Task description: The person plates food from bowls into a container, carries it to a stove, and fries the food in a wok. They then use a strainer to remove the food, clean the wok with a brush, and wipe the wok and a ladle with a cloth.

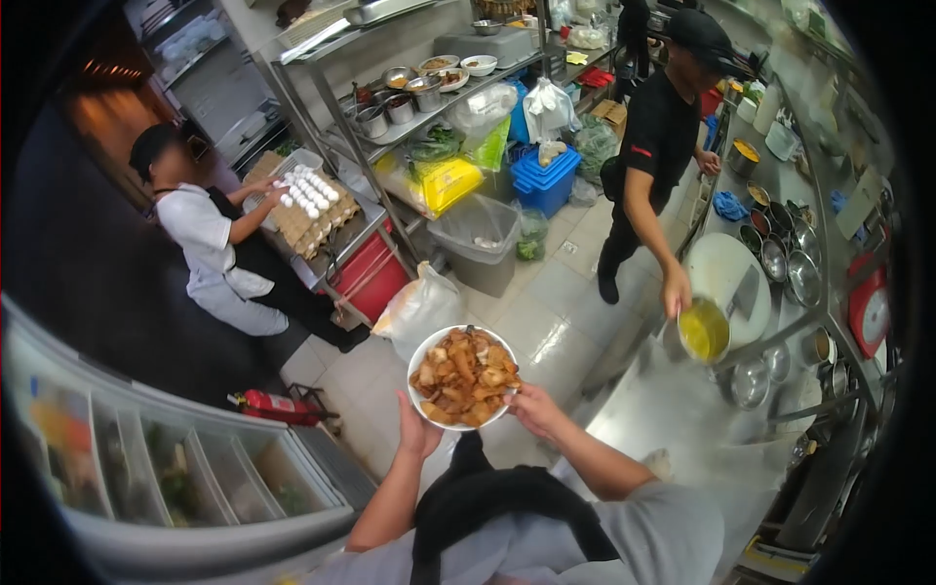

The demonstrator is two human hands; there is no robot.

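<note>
A white bowl [417, 402] heaped with browned, glossy food pieces [464, 375] is held out in front of me over the floor. My left hand [419, 427] grips its lower left rim from the side and below. On the opposite side, my right hand [534, 408] has its fingers wrapped at the right rim. The undersides of both hands and the bowl's base are hidden. To the right, a co-worker's hand holds a metal pot [704, 330] with yellow content above the steel counter [639, 405].
One co-worker [205, 234] stands at left with egg trays [312, 219]; another [653, 136] stands at the right counter. A plastic bag [429, 302], grey bin [478, 239] and blue tub [542, 180] sit on the floor ahead. A fire extinguisher [278, 406] is lower left.
</note>
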